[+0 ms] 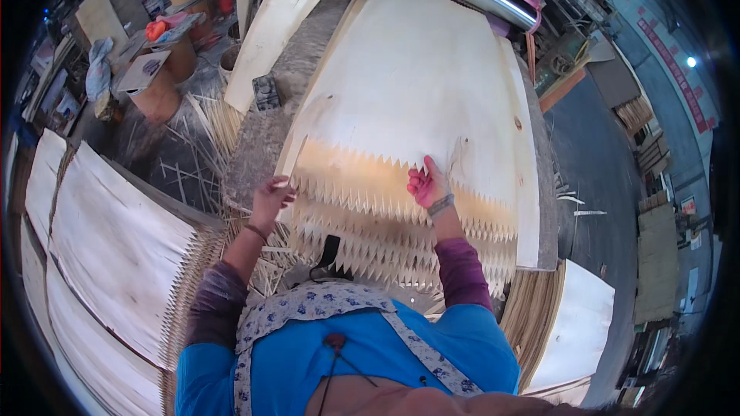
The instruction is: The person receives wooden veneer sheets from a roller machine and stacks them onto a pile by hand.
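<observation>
Left hand [269, 202]: bent fingers at narrow strip [293, 156], grip unclear
Right hand [428, 186]: fingers curled over toothed veneer [347, 166], hold unclear

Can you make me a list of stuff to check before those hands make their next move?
1. Left grip at the sheets' left edge: ok.
2. Right grip above the top sheet: ok, though whether it touches: cannot tell.
3. Rows of teeth lined up: not ok, they're staggered.
4. Dark block off the top sheet: ok, it's to the left.
5. Sticks cleared away: not ok, scattered at left.
</observation>
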A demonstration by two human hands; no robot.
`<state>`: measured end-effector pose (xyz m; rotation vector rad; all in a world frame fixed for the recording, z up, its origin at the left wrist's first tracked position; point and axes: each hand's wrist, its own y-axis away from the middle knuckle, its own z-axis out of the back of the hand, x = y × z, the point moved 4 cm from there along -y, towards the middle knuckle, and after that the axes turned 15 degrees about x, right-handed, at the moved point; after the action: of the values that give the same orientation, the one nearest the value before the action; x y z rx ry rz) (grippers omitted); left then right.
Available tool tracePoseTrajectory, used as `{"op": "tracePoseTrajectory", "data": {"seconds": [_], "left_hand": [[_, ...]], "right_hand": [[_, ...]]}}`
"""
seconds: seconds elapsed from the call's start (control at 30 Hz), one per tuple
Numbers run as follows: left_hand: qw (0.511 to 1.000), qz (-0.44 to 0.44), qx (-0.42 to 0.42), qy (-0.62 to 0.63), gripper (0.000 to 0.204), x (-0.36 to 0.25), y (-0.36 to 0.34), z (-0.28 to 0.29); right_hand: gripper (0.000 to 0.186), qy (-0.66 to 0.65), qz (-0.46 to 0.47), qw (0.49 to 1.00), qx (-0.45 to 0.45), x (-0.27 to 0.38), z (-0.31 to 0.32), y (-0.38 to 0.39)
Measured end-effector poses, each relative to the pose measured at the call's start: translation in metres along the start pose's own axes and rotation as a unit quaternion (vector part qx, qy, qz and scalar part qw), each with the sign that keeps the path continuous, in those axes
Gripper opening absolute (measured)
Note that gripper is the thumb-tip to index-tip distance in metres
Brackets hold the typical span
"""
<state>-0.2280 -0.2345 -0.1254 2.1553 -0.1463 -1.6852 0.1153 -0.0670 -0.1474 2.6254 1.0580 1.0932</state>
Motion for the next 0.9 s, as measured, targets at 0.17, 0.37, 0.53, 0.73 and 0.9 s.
{"op": "tracePoseTrajectory", "data": {"seconds": [0.17,0.37,0.53,0.73,0.9], "left_hand": [[0.925,0.009,0.380,-0.021,0.027,0.029,0.060,-0.065],[0.868,0.167,0.363,-0.294,0.039,0.111,0.136,-0.016],[0.887,0.129,0.277,-0.346,0.032,0.126,0.194,0.032],[0.924,0.199,0.101,-0.311,0.030,0.160,0.161,0.061],[0.924,-0.050,0.029,-0.378,0.026,0.083,0.103,0.054]], "right_hand": [[0.033,0.016,0.025,0.998,-0.057,0.033,-0.003,-0.060],[0.031,-0.053,0.028,0.998,-0.027,0.053,0.007,-0.099],[0.031,-0.021,0.051,0.996,-0.064,0.047,0.005,-0.087],[0.023,0.000,0.043,0.999,-0.023,0.008,0.000,-0.040],[0.029,0.022,0.047,0.996,-0.073,-0.002,-0.010,-0.005]]}}
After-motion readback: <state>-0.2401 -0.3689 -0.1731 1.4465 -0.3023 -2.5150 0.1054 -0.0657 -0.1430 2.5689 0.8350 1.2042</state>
